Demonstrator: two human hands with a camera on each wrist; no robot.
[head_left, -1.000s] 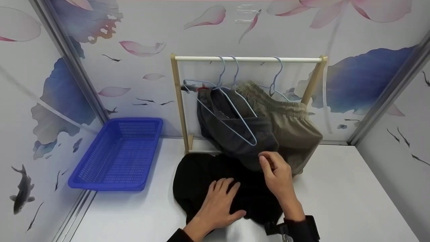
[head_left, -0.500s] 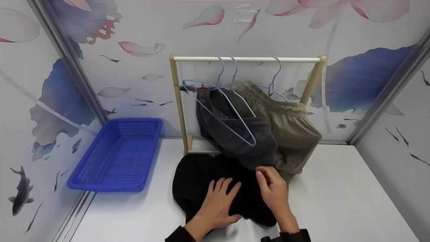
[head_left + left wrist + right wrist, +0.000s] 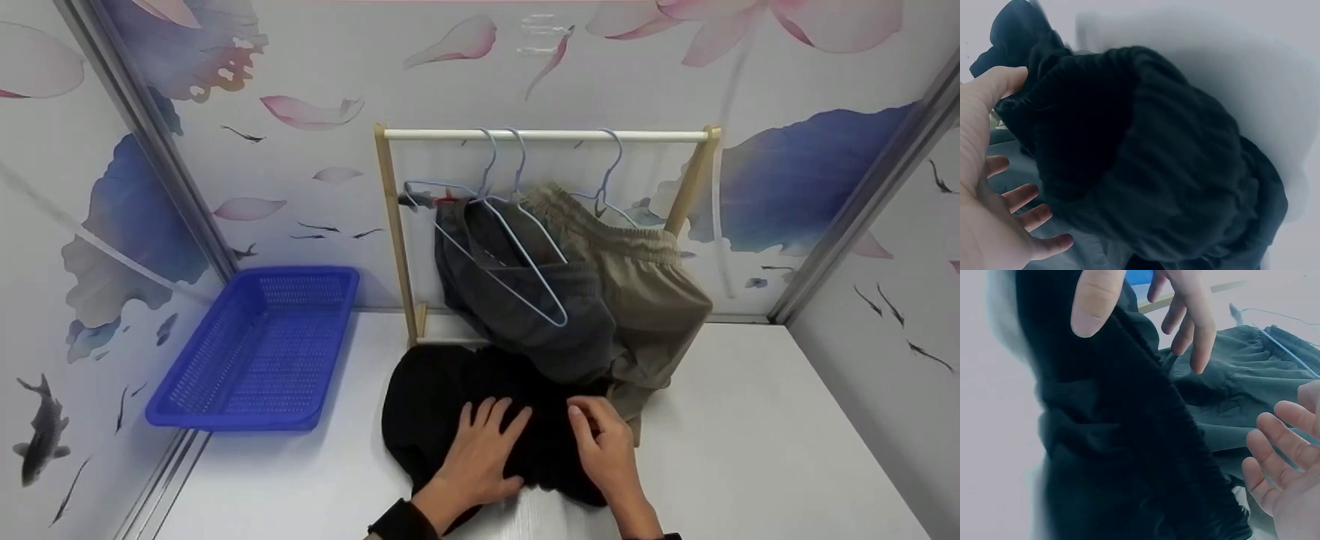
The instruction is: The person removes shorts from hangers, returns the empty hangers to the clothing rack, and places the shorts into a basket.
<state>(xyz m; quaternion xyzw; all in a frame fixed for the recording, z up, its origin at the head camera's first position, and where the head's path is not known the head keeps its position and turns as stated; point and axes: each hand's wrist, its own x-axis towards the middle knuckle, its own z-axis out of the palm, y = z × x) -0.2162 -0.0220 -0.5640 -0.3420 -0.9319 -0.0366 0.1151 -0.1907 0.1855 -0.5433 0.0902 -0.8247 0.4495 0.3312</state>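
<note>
Black elastic-waisted pants (image 3: 427, 405) lie bunched on the white table in front of the rack. My left hand (image 3: 481, 457) is over them with fingers spread and thumb out to the side. Seen from the left wrist, the gathered black waistband (image 3: 1145, 124) gapes into a dark opening beside that hand. My right hand (image 3: 609, 446) is at the right part of the black pants, fingers bent loosely. From the right wrist, its fingers (image 3: 1275, 444) are apart from the black waistband (image 3: 1185, 427) and hold nothing.
A wooden rack with a white rail (image 3: 555, 136) stands behind. Grey pants (image 3: 525, 322) and khaki pants (image 3: 660, 300) hang there on light blue wire hangers, the grey legs reaching the black pants. A blue plastic basket (image 3: 345, 322) is at the left. Patterned walls enclose the table.
My right hand has come down from in front of the grey pants towards me, to the right part of the black pants. My left hand has barely moved.
</note>
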